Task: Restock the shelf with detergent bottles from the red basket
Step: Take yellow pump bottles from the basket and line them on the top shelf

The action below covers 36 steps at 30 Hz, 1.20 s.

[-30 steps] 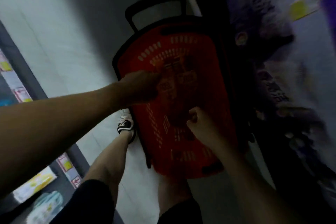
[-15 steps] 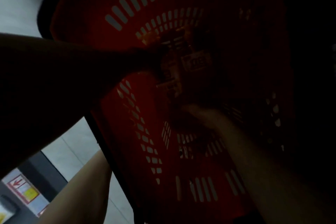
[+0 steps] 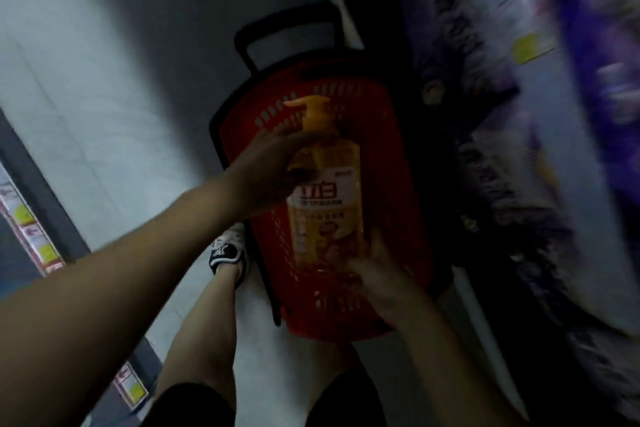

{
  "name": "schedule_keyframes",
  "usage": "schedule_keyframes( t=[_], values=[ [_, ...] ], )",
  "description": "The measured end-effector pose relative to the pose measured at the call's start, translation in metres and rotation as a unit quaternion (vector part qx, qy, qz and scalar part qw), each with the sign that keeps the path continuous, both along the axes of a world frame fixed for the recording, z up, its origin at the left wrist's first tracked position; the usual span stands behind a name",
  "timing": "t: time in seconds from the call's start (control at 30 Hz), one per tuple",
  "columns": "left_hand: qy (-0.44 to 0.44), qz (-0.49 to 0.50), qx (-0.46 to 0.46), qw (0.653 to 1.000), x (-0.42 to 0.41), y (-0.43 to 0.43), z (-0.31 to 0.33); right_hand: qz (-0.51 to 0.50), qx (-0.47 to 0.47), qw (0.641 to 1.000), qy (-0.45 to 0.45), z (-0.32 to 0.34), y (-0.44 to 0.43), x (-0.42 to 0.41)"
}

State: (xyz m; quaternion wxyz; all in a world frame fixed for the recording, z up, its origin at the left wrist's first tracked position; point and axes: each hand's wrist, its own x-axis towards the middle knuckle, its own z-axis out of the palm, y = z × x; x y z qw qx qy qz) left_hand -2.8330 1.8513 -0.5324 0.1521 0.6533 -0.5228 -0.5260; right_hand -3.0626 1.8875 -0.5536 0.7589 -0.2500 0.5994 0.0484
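Left hand (image 3: 266, 170) grips the shoulder of an orange pump bottle (image 3: 325, 198), right hand (image 3: 377, 276) curls around its base, over the red basket (image 3: 401, 184).

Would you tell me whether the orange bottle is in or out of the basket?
Out: the left hand and right hand hold the bottle above the basket.

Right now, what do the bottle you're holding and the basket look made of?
The detergent bottle looks like clear glossy plastic: amber liquid shows through; its pump is opaque yellow. The red basket seems rigid moulded plastic, with slotted walls.
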Motion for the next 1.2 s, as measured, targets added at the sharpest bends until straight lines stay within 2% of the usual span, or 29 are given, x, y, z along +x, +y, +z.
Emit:
schedule_keyframes(
  t=[0.17, 0.27, 0.37, 0.5, 0.6, 0.77, 1.0, 1.1, 1.2],
  values=[
    [0.089, 0.152, -0.12, 0.977, 0.001, 0.005, 0.165, -0.03, -0.079, 0.994, -0.071, 0.148, -0.012, -0.003],
    [0.149, 0.257, -0.113, 0.948, 0.001, 0.029, 0.251, -0.046, -0.125, 0.983, -0.126, 0.238, -0.018, 0.004],
    [0.202, 0.253, -0.058, 0.944, 0.003, 0.063, 0.315, -0.028, -0.176, 0.968, -0.178, 0.314, -0.024, 0.015],
    [0.22, 0.293, -0.087, 0.926, 0.014, 0.09, 0.394, 0.024, -0.234, 0.946, -0.221, 0.402, -0.031, 0.038],
    [0.231, 0.346, -0.127, 0.9, 0.031, 0.103, 0.442, 0.073, -0.301, 0.921, -0.237, 0.456, -0.034, 0.065],
    [0.22, 0.38, -0.208, 0.874, 0.076, 0.125, 0.514, 0.132, -0.39, 0.87, -0.27, 0.534, -0.029, 0.127],
    [0.192, 0.359, -0.327, 0.853, 0.176, 0.168, 0.594, 0.176, -0.472, 0.809, -0.304, 0.62, 0.004, 0.235],
    [0.188, 0.366, -0.356, 0.839, 0.227, 0.188, 0.618, 0.191, -0.5, 0.784, -0.314, 0.649, 0.02, 0.291],
    [0.165, 0.365, -0.366, 0.84, 0.271, 0.207, 0.64, 0.192, -0.515, 0.767, -0.331, 0.665, 0.035, 0.338]
  ],
)
